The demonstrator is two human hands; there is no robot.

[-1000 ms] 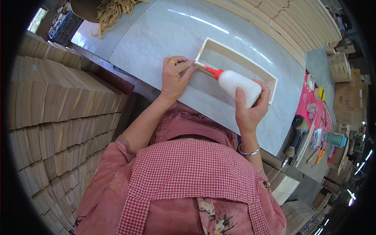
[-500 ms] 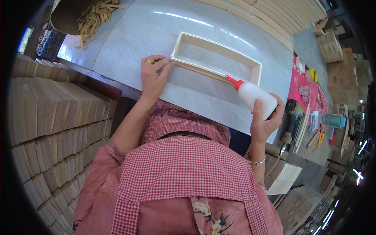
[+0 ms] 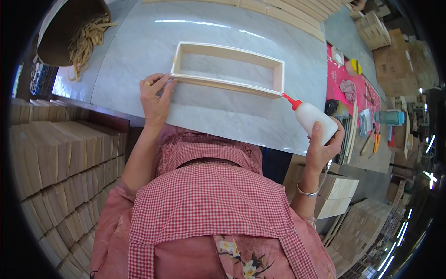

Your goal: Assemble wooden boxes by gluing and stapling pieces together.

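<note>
A narrow rectangular wooden frame [image 3: 227, 55] rests on the grey marbled tabletop [image 3: 209, 114], its upper edges lined with white glue. At its near left corner, my left hand [image 3: 155, 103] grips the wood between thumb and fingers. My right hand [image 3: 324, 145] is wrapped round a white glue bottle [image 3: 312, 120] with a red nozzle [image 3: 291, 102]. The bottle is tilted, and the nozzle's tip meets the frame's near right corner.
Stacked wooden boards [image 3: 55, 153] rise at the left. A dark bin [image 3: 58, 39] with tan strips [image 3: 90, 39] stands far left. Long wooden strips [image 3: 278, 16] line the far edge. On the right are a pink sheet [image 3: 337, 74], a yellow tape roll [image 3: 354, 67] and tools.
The bottle's nozzle has travelled right along the frame's near edge to its right corner. My left hand stays at the left corner. The whole view has shifted.
</note>
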